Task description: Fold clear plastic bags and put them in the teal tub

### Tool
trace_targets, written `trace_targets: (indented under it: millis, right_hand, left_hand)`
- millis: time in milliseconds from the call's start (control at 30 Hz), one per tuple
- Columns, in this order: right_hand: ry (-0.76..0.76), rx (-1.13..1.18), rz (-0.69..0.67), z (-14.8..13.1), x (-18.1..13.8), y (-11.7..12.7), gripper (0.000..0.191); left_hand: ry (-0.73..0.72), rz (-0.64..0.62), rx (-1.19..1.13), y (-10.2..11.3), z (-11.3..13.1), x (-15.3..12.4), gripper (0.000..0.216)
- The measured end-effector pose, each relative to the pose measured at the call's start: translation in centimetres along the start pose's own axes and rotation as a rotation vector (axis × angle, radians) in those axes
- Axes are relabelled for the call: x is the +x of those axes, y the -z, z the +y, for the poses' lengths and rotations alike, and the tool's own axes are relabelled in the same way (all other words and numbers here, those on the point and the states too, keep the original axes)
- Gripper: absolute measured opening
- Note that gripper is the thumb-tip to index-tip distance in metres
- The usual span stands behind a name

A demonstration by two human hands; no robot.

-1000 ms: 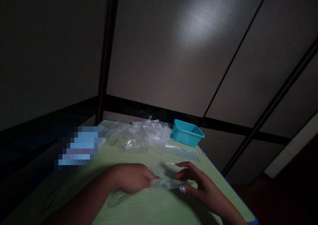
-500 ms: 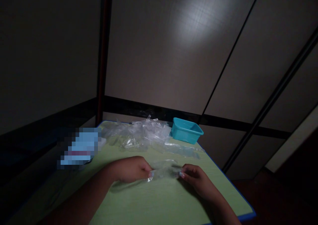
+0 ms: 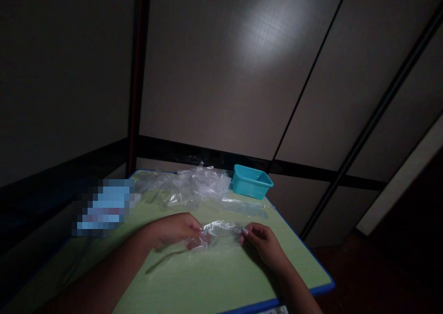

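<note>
A clear plastic bag [image 3: 223, 233] is stretched between my two hands, just above the green tabletop. My left hand [image 3: 178, 228] pinches its left end, with the thumb on top and some fingers showing through the film. At the right end, my right hand [image 3: 261, 240] grips the bag between thumb and fingers. Beyond my hands lies a heap of crumpled clear plastic bags [image 3: 187, 184]. One flat clear bag [image 3: 245, 207] rests in front of a turquoise plastic basket [image 3: 252, 182].
The green table [image 3: 194, 281] has a blue rim and stands against a panelled wall or cabinet [image 3: 214, 83]. A blurred-out light blue object [image 3: 105, 208] is at the table's left edge. Something printed [image 3: 277, 310] shows below the front edge.
The bag between my hands is spread more and catches more light. Both hands have turned slightly, keeping their grip. The whole view has shifted a little, so things appear further left.
</note>
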State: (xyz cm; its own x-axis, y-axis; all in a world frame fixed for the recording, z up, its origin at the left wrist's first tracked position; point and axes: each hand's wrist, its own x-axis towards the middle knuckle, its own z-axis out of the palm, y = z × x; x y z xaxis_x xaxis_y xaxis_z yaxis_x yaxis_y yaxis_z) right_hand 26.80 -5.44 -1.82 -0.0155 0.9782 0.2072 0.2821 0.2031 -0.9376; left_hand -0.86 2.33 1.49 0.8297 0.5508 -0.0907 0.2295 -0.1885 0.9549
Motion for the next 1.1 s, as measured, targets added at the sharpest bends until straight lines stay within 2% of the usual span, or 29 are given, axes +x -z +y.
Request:
trace_targets:
  millis: [100, 233, 333, 500, 700, 933, 1100]
  right_hand:
    - [-0.037, -0.026, 0.056, 0.4, 0.2, 0.1, 0.039]
    - [-0.044, -0.054, 0.065, 0.5, 0.6, 0.0, 0.042]
    - [-0.034, -0.068, 0.056, 0.5, 0.9, -0.3, 0.041]
    - [-0.012, -0.181, 0.059, 1.2, 1.4, -0.6, 0.037]
    - [0.016, -0.261, 0.093, 1.8, 1.7, -0.7, 0.027]
    - [0.091, -0.568, 0.157, 1.0, 1.4, -1.4, 0.027]
    - [0.127, -0.652, 0.151, 0.7, 1.3, -1.6, 0.025]
  left_hand:
    - [-0.028, -0.016, -0.038, -0.1, -0.1, 0.1, 0.034]
    - [0.019, -0.034, -0.21, -0.2, 0.1, 0.2, 0.026]
    - [0.051, -0.048, -0.3, -0.2, 0.5, 0.0, 0.044]
    - [0.079, -0.094, -0.276, 0.0, 0.8, -0.3, 0.068]
    - [0.082, 0.007, -0.261, 0.0, -0.3, 0.2, 0.092]
    - [0.134, 0.048, -0.226, -0.4, -0.1, 0.1, 0.094]
    - [0.222, 0.057, -0.163, -0.6, 0.6, -0.2, 0.086]
